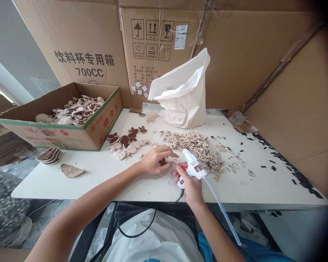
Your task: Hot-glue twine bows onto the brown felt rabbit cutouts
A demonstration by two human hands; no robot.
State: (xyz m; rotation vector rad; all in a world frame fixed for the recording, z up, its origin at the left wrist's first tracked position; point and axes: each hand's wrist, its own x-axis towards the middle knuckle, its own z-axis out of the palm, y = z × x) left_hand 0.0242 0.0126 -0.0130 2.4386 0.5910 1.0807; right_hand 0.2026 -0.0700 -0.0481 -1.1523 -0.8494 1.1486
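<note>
My right hand [190,183] grips a white hot glue gun [192,165] with a clear glue stick trailing back to the lower right. Its nozzle points left toward my left hand [155,160]. That hand presses down on a small brown felt piece [162,161] lying on the white table [98,174], fingers curled over it. Just behind the hands lie several brown and cream felt flowers [125,142]. A heap of short pale sticks [196,145] spreads to the right of the glue gun.
An open cardboard box [71,131] of finished felt pieces stands at the left, with a small stack of discs [48,155] before it. A white bag [183,94] stands at the back. Tall cardboard walls [262,54] surround the table. Black scraps [278,160] line the right side.
</note>
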